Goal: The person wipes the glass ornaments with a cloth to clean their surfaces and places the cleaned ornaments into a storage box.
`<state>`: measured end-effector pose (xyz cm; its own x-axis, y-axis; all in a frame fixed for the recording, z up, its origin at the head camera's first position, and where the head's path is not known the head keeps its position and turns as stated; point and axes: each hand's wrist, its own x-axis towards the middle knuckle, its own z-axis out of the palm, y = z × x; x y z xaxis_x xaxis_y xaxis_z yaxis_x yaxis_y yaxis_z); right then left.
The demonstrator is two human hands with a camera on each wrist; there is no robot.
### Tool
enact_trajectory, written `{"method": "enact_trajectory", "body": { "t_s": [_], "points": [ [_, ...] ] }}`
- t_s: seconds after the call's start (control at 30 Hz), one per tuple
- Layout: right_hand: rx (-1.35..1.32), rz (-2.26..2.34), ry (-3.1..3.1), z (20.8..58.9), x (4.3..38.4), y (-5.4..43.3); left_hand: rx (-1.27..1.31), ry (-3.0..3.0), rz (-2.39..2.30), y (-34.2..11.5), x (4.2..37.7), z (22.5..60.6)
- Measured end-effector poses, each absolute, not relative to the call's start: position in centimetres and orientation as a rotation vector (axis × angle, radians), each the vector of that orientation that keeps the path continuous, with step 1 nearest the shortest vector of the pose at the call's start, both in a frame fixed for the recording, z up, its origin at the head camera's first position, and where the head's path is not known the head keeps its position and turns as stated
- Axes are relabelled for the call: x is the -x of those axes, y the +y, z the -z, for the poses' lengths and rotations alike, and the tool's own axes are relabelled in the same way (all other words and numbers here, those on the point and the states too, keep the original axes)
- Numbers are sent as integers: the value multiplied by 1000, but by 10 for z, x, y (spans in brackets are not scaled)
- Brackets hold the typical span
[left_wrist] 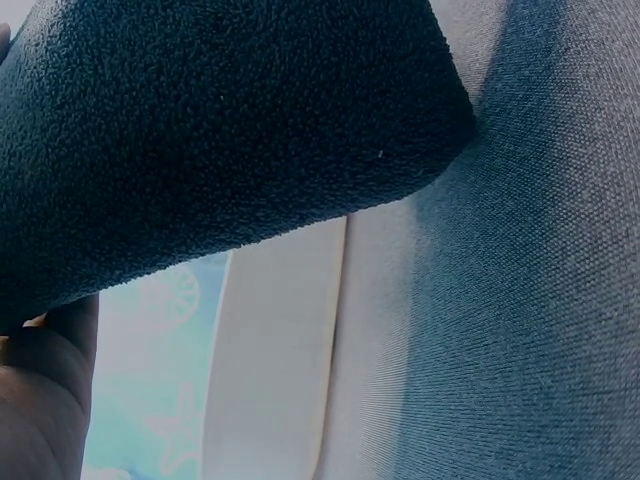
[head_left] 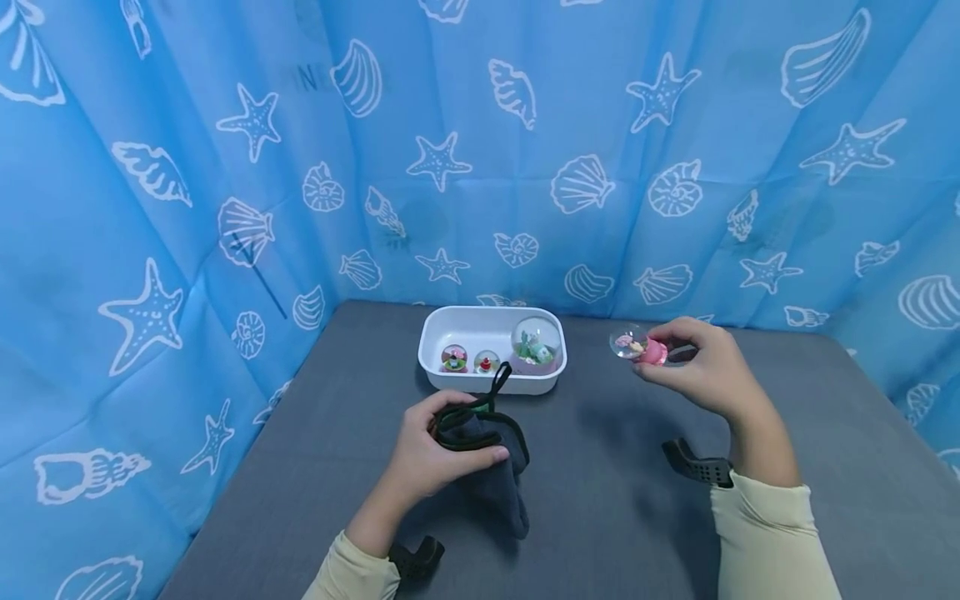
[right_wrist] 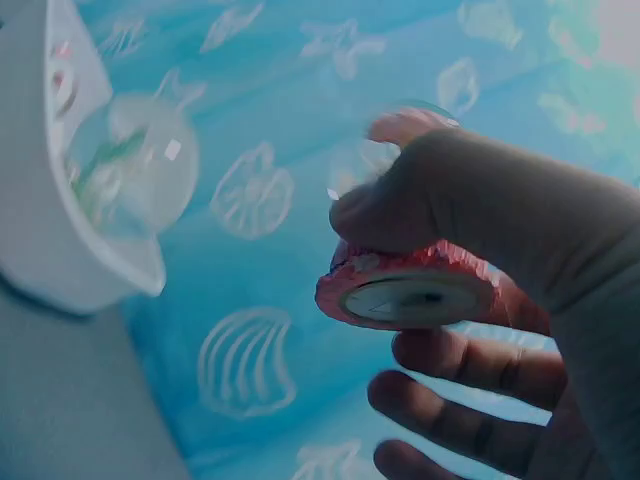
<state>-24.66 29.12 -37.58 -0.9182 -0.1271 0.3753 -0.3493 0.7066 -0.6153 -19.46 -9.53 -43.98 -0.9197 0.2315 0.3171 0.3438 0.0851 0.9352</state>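
My right hand (head_left: 701, 371) pinches a snow globe with a pink base (head_left: 654, 352) between thumb and fingers, held tilted above the table, its glass dome toward the left. The right wrist view shows the round underside of the pink base (right_wrist: 420, 298). In my left hand (head_left: 431, 450) is a folded dark grey cloth (head_left: 491, 479) with black edging and a hanging loop; it fills much of the left wrist view. Behind the cloth stands a white tray (head_left: 491, 313) holding two small snow globes (head_left: 453, 358) and a larger snow globe (head_left: 536, 343) with green figures.
A grey table (head_left: 600, 517) lies under both hands. A blue curtain (head_left: 465, 217) printed with white shells and starfish hangs along the back and sides. Each wrist wears a black band (head_left: 697, 467).
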Motion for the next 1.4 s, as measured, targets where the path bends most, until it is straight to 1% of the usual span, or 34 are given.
{"method": "enact_trajectory", "body": {
  "t_s": [0.3,0.5,0.83,1.4],
  "points": [
    [-812,-1048,-2455,348,222,251,590,-2281,1982,-96,194,443],
    [-958,-971,-2526,347,209,223,573,-2301,2004,-92,191,448],
    [-1071,-1025,-2618,357,204,184,627,-2262,1982,-90,190,447],
    [-1151,-990,-2678,357,200,163,667,-2240,1948,-91,189,440]
  ]
}}
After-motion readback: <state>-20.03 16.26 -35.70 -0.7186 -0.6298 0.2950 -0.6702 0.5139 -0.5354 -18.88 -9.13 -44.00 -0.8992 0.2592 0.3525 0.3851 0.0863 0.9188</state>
